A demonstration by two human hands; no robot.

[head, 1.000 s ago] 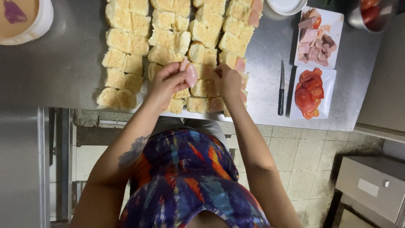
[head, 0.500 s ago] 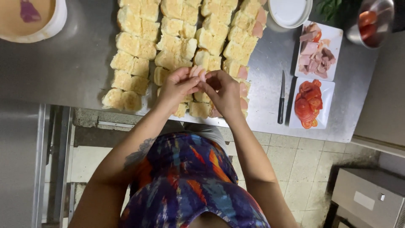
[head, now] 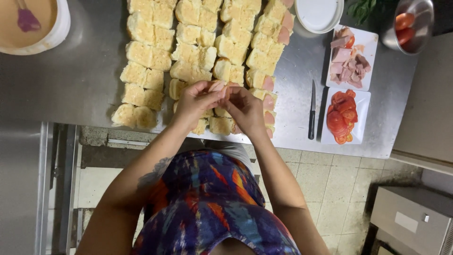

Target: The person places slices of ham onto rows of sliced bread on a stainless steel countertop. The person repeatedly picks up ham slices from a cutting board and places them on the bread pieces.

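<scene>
Both hands, left hand [head: 196, 100] and right hand [head: 245, 107], pinch one pink ham slice [head: 217, 86] together above the split rolls [head: 188, 56], folding it small to fit.

Pale gold rolls and pink ham on a grey steel counter

The bread rolls [head: 188, 52] are pale yellow with creamy split faces, some showing a pink ham edge; the ham slice [head: 218, 86] pinched between the left hand [head: 198, 100] and right hand [head: 245, 109] is light pink. The counter [head: 75, 80] is dull brushed grey. Sliced tomato [head: 342, 115] is bright red on a white plate [head: 362, 101]; the cut ham [head: 347, 63] is pink and brownish on a second white plate [head: 370, 40]. The knife [head: 312, 111] has a black handle. The tub [head: 33, 26] holds tan sauce with a purple spatula [head: 26, 19]. The garment [head: 212, 208] swirls blue, orange and purple. The floor tiles [head: 339, 189] are beige.
</scene>
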